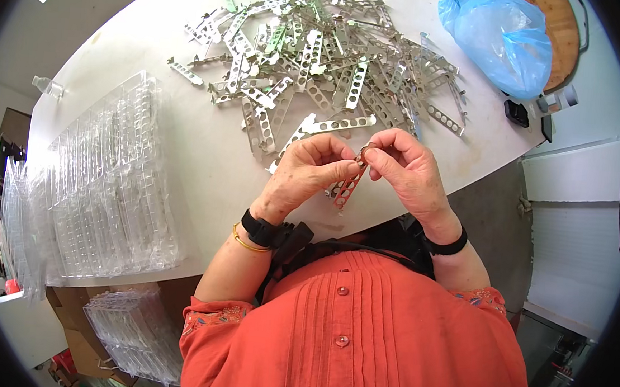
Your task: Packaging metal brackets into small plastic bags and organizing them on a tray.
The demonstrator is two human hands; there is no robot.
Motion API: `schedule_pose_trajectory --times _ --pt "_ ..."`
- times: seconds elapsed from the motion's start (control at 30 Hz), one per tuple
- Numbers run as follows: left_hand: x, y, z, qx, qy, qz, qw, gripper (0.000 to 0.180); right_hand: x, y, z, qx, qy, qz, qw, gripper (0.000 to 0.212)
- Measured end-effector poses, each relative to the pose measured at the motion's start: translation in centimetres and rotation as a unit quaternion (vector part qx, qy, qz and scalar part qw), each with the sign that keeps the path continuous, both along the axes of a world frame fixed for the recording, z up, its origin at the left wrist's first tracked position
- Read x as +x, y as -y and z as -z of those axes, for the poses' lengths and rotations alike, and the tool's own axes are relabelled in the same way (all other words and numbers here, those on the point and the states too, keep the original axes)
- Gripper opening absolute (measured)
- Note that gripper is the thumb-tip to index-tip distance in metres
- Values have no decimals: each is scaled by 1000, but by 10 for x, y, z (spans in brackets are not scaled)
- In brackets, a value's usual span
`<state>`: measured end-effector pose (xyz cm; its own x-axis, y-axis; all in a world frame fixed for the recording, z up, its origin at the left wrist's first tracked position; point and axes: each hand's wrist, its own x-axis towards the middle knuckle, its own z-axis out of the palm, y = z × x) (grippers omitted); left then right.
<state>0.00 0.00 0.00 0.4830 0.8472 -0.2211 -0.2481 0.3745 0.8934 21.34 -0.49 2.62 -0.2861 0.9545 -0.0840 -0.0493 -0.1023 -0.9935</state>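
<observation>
Between my two hands, close to the table's near edge, is a narrow perforated metal strip point(348, 189) with a row of round holes. It hangs toward me and looks reddish, like my shirt. My left hand point(310, 168) pinches its upper end between thumb and fingers. My right hand point(406, 170) is closed on the same end from the other side, fingertips nearly touching the left ones. Just beyond my hands lies a large heap of similar perforated metal strips point(320, 99), tangled and pointing every way. The fingertips partly hide the held end.
Stacked clear plastic trays point(109, 187) cover the table's left side; more trays point(135, 332) stand lower, beside the table. At the far right sit a blue plastic bag point(504, 42), a small black object point(517, 113) and a wooden round board point(557, 31). The white table point(205, 157) has a curved edge.
</observation>
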Motion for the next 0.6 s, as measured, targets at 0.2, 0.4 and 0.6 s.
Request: schedule_pose_trajectory --times 0.2,0.4,0.6 --pt "2 0 9 35 47 -39 998 28 1 -2 3 13 -40 54 998 11" --pt "5 -1 5 60 99 -63 991 61 20 -12 -1 12 -154 139 978 13" --pt "8 1 3 62 92 -12 994 66 23 -11 -2 21 -173 163 971 13"
